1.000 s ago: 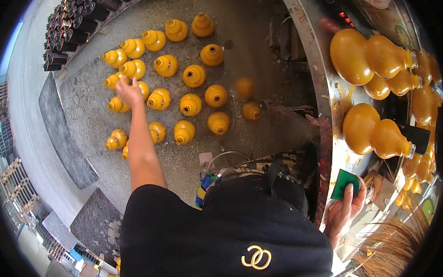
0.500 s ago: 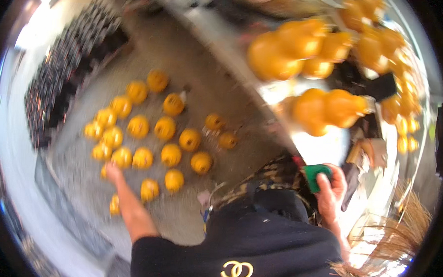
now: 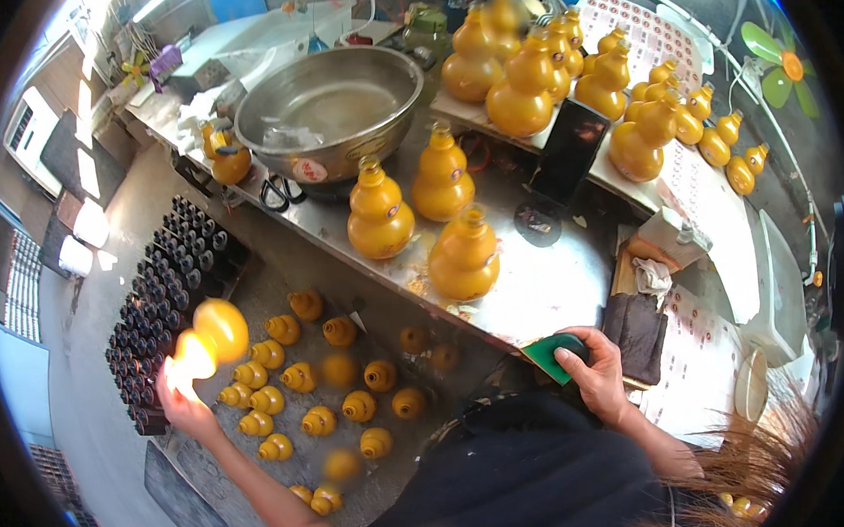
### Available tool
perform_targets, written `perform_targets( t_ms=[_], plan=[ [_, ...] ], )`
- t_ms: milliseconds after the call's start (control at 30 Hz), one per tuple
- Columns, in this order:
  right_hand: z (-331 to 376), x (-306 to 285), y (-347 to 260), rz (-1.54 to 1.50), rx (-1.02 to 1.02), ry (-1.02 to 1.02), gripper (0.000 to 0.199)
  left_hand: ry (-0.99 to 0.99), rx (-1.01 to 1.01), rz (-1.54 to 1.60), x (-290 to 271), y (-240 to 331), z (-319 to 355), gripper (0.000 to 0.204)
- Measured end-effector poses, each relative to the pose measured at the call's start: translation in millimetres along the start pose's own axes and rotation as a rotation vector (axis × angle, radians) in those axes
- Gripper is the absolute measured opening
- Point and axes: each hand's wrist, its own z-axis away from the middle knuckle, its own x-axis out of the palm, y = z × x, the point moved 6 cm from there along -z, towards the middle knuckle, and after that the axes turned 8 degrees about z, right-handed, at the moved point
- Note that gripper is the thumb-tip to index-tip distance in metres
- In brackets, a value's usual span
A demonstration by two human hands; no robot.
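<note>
Looking down from the head camera, a person's left hand (image 3: 186,406) is raised over the floor, fingers closed around a yellow gourd-shaped bottle (image 3: 217,333). The bottle sits at the top of that hand, caught in bright sun that washes out the fingers, so the exact grip is hard to make out. It is held up clear of the others, which keeps it from knocking them.

Below and to the right of this hand, a cluster of small yellow gourd bottles (image 3: 321,381) stands upright on the grey floor, set apart in rough rows so each has its own space. Just behind the hand, farther from the person, lies a block of dark caps (image 3: 165,287), packed tightly together.

The right hand (image 3: 599,372) rests at the near edge of the steel counter (image 3: 542,291), clenched on a green sponge (image 3: 554,354) that pokes out to its left. Ahead of this hand, larger yellow gourd bottles (image 3: 464,256) stand on the counter, near enough to reach. Beyond them sits a wide metal basin (image 3: 330,107) with water in it. To the right of the hand lies a dark cloth (image 3: 638,331).
</note>
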Motion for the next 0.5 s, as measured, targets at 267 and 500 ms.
perform_targets(
  t_ms=[267, 500],
  plan=[
    [34, -73, 35, -0.324, -0.034, 0.259, 0.021, -0.105, 0.493, 0.278, 139, 237, -130, 0.021],
    [64, -127, 59, -0.364, -0.037, 0.479, 0.022, -0.486, 0.870, 0.147, 304, 300, -161, 0.013]
  ],
)
